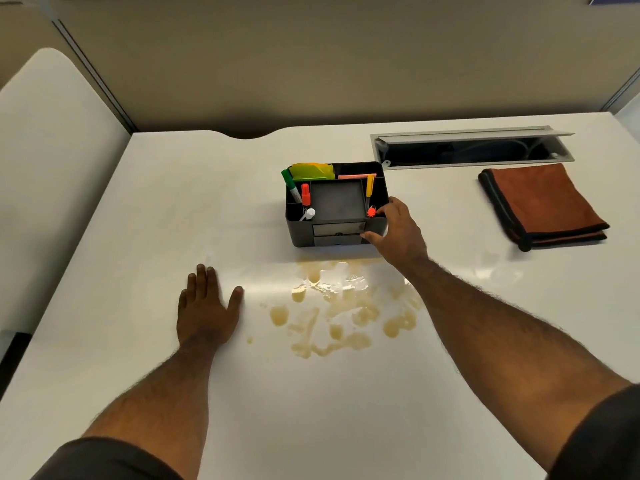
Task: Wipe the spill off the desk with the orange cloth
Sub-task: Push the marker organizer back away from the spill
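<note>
The orange cloth (543,202) lay folded on the far right of the white worktop (173,209), well apart from both hands and to the right of the right hand (398,233). It was rust-orange with a dark border, its layers stacked flat, just near of an open cable hatch (474,147). The right grip was closed on the near right corner of a black organiser (336,206), thumb on its front and fingers at its rim. The left hand (206,310) rested flat, fingers spread, holding nothing, left of the spill (343,306). The spill was a patchy tan puddle with scattered blots, just near of the organiser, between the two forearms.
</note>
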The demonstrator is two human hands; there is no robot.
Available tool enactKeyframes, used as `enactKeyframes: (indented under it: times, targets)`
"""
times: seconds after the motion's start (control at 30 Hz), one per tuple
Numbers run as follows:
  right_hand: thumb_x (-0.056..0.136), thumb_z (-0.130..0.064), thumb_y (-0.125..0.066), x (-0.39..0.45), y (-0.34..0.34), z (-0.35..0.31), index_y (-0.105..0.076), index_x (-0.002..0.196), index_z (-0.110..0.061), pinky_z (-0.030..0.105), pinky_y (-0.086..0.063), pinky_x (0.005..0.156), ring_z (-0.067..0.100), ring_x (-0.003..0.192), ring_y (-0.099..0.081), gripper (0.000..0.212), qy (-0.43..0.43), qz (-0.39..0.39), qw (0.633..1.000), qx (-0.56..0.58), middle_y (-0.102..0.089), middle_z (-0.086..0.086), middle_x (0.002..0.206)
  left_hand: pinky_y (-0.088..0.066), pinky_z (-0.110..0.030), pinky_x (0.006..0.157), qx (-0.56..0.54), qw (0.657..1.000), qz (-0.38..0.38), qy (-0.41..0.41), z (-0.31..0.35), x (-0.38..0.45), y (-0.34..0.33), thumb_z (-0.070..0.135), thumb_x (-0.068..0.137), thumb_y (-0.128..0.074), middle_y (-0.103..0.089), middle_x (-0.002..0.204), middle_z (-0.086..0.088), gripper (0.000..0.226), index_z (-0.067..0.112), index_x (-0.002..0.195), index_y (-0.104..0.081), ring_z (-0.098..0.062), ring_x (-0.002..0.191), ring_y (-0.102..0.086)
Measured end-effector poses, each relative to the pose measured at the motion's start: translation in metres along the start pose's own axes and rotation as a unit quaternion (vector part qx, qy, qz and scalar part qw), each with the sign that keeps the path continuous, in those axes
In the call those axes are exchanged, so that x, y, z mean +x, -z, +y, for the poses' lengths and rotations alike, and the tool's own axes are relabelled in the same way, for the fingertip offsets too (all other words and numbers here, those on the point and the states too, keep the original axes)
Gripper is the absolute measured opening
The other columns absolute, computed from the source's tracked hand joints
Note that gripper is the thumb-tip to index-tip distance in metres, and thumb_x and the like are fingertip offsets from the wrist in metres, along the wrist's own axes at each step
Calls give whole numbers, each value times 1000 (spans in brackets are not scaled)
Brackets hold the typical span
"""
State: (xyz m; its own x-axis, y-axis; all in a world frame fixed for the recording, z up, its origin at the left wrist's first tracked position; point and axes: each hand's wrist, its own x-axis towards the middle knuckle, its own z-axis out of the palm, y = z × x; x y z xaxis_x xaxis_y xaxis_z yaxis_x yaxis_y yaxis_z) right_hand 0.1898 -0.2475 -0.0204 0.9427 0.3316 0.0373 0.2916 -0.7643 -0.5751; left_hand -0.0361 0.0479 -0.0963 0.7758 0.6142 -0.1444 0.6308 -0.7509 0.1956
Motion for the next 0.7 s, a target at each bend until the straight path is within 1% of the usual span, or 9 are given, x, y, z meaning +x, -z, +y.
enactKeyframes:
  times: [0.1, 0.17, 0.27, 0.37, 0.43, 0.5, 0.6, 0.63, 0.7]
  targets:
    - [83, -31, -74, 4, 1, -1, -58, 113, -13, 38, -48, 89, 29, 112, -57, 38, 11, 2, 1000, 12, -51, 6, 136, -6, -38, 122, -2, 1000, 6, -2, 5, 3, 1, 60, 94, -25, 0, 165, -3, 79, 12, 155, -5, -20, 152, -1]
    - [83, -28, -74, 5, 1, -2, -62, 105, -10, 33, -46, 82, 27, 103, -58, 30, 22, 7, 1000, 18, -59, 6, 122, -6, -38, 123, -3, 1000, 12, -3, 6, 4, 1, 59, 94, -25, 0, 165, -3, 79, 12, 155, -5, -20, 152, -1]
    - [81, -24, -75, 4, 0, -3, -62, 90, -10, 27, -38, 72, 18, 83, -53, 21, 31, 25, 998, 42, -63, 5, 106, -6, -38, 123, -9, 1000, 19, -8, 6, 4, 0, 60, 94, -24, -2, 165, -4, 80, 11, 154, -6, -20, 152, -2]
    - [79, -21, -77, 4, -2, -6, -64, 85, -11, 27, -40, 71, 14, 80, -50, 17, 17, 37, 995, 87, -63, 2, 96, -5, -36, 122, -18, 999, 25, -11, 6, 3, -1, 64, 89, -18, -3, 165, -4, 85, 11, 154, -7, -19, 152, -2]
    - [79, -20, -78, 5, -4, -10, -63, 83, -13, 29, -45, 74, 14, 81, -52, 17, 12, 39, 994, 98, -64, 1, 93, -6, -36, 123, -19, 999, 27, -10, 6, 3, -1, 64, 87, -17, -4, 165, -4, 86, 10, 154, -7, -19, 152, -3]
    - [79, -20, -78, 7, -5, -14, -59, 79, -19, 29, -45, 75, 14, 80, -53, 19, 12, 37, 993, 108, -63, -2, 89, -6, -36, 123, -15, 999, 32, -11, 7, 2, -2, 64, 87, -17, -4, 165, -4, 87, 10, 154, -7, -19, 152, -3]
    - [77, -20, -79, 15, -7, -23, -53, 75, -24, 22, -38, 68, 13, 75, -49, 27, 29, 40, 993, 107, -52, -18, 76, -7, -36, 123, -15, 999, 38, -10, 6, 3, -3, 64, 87, -17, -5, 165, -5, 87, 9, 154, -8, -20, 152, -5]
    - [77, -20, -79, 19, -8, -26, -53, 75, -24, 20, -38, 67, 12, 75, -49, 26, 32, 41, 993, 109, -53, -19, 77, -8, -36, 122, -15, 999, 40, -11, 6, 3, -3, 65, 88, -17, -6, 164, -5, 87, 9, 154, -9, -20, 152, -6]
    - [77, -22, -80, 32, -11, -33, -61, 80, -21, 20, -39, 69, 11, 78, -52, 19, 32, 44, 992, 117, -60, -13, 87, -9, -36, 122, -14, 999, 43, -12, 6, 4, -4, 65, 88, -17, -6, 164, -5, 87, 10, 154, -9, -20, 152, -7]
